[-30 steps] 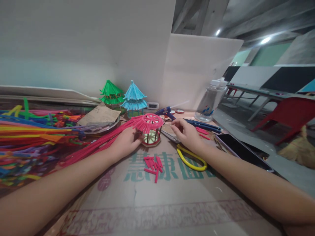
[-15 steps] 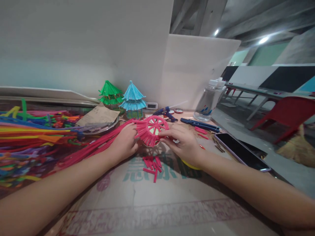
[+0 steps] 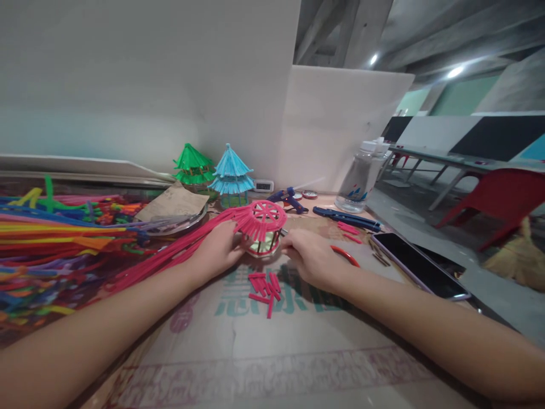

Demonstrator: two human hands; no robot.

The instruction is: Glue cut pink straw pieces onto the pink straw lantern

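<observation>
A green-roofed model (image 3: 193,162) stood beside a blue-roofed one (image 3: 231,173) near the pale wall (image 3: 149,74), and I noticed a small white digital timer (image 3: 264,186) just right of the blue roof. Farther right, a clear water bottle (image 3: 356,184) with a white lid stood by the upright white board (image 3: 349,119). A phone (image 3: 419,267) lay face up, its screen dark. Beyond the worktable, across the room, I saw a red chair (image 3: 496,199), a straw broom (image 3: 519,255) near it, a long table (image 3: 443,159) behind and lit ceiling lamps (image 3: 455,71) overhead.
</observation>
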